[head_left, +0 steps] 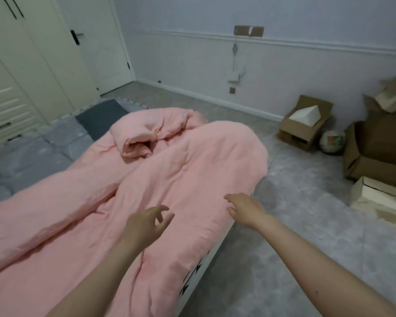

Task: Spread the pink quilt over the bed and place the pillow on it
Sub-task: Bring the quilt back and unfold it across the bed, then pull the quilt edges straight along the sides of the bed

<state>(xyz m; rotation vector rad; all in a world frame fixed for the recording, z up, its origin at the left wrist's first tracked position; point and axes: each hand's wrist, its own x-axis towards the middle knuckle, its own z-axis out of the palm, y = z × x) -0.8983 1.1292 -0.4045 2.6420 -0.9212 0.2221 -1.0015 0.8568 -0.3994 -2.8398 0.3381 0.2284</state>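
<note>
Pale walls and a grey carpeted floor (284, 236) surround the bed (32, 156), which fills the left and middle of the view. Beyond the bed stands a cream wardrobe (21, 76), with a white door (101, 42) next to it. Over the bed's right half lies the pink quilt (181, 168), rumpled, with one end bunched in a roll towards the bed's far end and its right edge hanging over the bed's side. A dark grey pillow (101, 115) lies on the bed just past that roll. Right of the bed, against the wall, sit opened cardboard boxes (306, 122) and a small ball (332, 141). Over the quilt's near part the left hand (144, 225) hovers, fingers spread and loosely bent, grasping nothing. The right hand (245, 209) reaches over the quilt's right edge, fingers extended and released.
</note>
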